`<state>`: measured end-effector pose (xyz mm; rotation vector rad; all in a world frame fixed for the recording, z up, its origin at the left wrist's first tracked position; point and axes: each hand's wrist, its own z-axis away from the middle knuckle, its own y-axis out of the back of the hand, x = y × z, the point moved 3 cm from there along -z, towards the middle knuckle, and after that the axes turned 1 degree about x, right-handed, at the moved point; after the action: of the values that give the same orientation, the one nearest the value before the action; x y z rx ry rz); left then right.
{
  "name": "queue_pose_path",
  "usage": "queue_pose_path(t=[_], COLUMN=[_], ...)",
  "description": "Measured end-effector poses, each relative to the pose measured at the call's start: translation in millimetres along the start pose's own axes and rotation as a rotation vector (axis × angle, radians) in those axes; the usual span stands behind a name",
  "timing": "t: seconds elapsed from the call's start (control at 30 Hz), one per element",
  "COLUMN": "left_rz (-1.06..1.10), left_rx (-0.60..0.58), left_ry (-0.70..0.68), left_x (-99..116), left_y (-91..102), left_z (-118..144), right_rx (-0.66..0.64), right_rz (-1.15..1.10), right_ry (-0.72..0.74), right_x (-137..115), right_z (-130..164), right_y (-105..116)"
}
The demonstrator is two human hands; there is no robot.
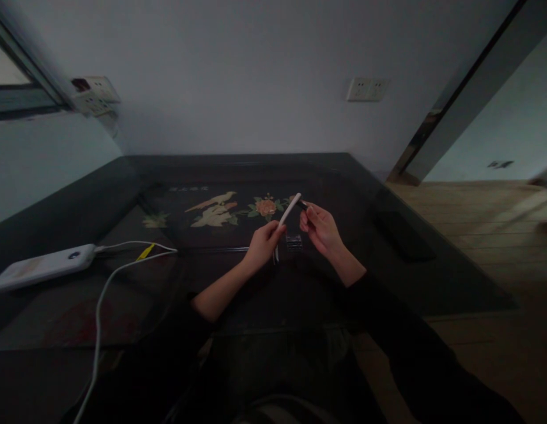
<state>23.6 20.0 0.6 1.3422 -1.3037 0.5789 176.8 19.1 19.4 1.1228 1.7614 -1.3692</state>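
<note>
Okay so your left hand [262, 244] is closed pretty snug on a white stick [291, 209], thumb on the near side, fingers wrapped round, basically no gap in that grip. The upper part of the stick pokes out of your fist, tilted up and to the right. A thin pale bit also shows below that hand, but I can't tell if it's the stick's other end or something separate.

Your right hand [321, 228] has a smaller grip going: thumb and fingertips pinched together on a little black piece [302, 205], the other fingers curled in. That piece sits right by the stick's top end; too dim to say whether they're touching.

All this is over the middle of your dark glossy bench [264, 294], well in from both side edges, and the stick looks lifted clear of the surface. A small clear thing [294, 242] is between your hands, too dim to make out properly. Over by the bench's right edge there's a flat dark slab [404, 235], and toward the left edge a white device [43, 268] with a white cable [98, 318] wearing a yellow tag [146, 252].
</note>
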Motion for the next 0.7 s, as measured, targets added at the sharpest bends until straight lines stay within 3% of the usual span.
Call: queue_pose_path(t=[0.47, 0.7], left_rz=[0.043, 0.079], left_rx=[-0.120, -0.104], left_ry=[-0.010, 0.018], left_x=[10.2, 7.6], left_y=[-9.2, -9.1], left_z=[7.9, 5.9], right_rx=[-0.017, -0.018], right_rz=[0.015, 0.027], right_ry=[0.030, 0.011], right_x=[-1.1, -1.5], right_z=[-0.2, -0.2], right_y=[1.4, 0.3])
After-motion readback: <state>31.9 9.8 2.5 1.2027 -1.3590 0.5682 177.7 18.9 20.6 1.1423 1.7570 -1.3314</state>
